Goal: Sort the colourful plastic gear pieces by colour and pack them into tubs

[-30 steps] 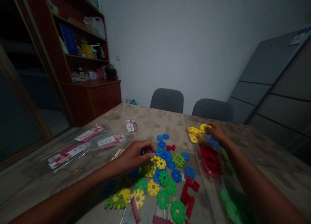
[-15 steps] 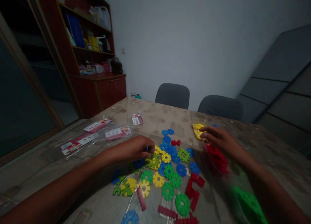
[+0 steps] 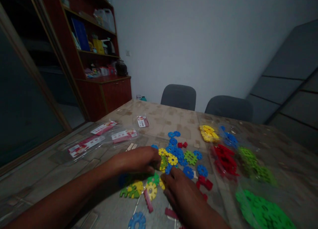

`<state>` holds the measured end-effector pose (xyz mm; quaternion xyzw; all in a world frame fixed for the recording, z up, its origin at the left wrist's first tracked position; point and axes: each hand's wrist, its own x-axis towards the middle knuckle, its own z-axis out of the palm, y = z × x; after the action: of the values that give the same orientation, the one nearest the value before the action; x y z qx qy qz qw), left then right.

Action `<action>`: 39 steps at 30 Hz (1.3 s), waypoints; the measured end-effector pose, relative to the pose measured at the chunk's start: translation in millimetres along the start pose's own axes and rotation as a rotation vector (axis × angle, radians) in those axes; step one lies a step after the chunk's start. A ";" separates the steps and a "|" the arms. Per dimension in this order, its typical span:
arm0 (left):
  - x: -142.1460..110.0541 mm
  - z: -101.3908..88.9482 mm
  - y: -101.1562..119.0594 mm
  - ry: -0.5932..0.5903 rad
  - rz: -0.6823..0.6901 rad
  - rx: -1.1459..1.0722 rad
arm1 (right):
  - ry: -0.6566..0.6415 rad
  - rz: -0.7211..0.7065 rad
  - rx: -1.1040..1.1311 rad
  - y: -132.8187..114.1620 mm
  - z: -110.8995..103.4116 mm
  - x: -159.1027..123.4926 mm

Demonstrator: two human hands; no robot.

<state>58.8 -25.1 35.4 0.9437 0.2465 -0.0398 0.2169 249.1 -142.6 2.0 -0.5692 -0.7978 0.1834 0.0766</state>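
Observation:
A loose pile of plastic toy building pieces lies before me. My left hand [image 3: 144, 158] reaches in from the left, its fingers curled down at the pile's edge beside a yellow notched disc [image 3: 163, 152]. Whatever sits under those fingertips is hidden. From the lower right comes my right hand [image 3: 185, 191], fingers bent and close together over a partly covered yellow disc [image 3: 162, 182]. What it grips, if anything, does not show. Near the hands are a blue disc [image 3: 188, 172], a green square lattice piece [image 3: 190, 157], a green disc [image 3: 153, 179] and a red notched bar [image 3: 148, 200].
Along the right lie clear bags of sorted pieces: yellow [image 3: 208, 133], blue [image 3: 231, 139], red [image 3: 225, 160], light green [image 3: 255, 166] and green [image 3: 264, 209]. Plastic packets with printed labels [image 3: 124, 135] lie at left. Two grey chairs [image 3: 178, 97] stand behind the table.
My right hand has moved from the yellow bag down and left to the pile, close to my left hand. The left hand stays at the pile, its fingers more curled.

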 end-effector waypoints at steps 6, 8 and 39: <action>9.1 6.3 -2.2 0.171 -0.042 -0.001 | -0.049 0.043 0.093 0.3 -2.6 -6.4; 9.6 8.2 -3.8 0.126 -0.001 -0.007 | -0.050 0.064 0.104 1.2 -4.2 -7.6; 0.6 -4.6 -15.0 0.022 -0.136 0.033 | 0.013 0.129 0.347 24.6 -10.1 -5.9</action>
<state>51.9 -11.2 33.5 0.9286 0.3119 -0.0480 0.1952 276.1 -139.1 2.5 -0.5988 -0.7154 0.3191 0.1667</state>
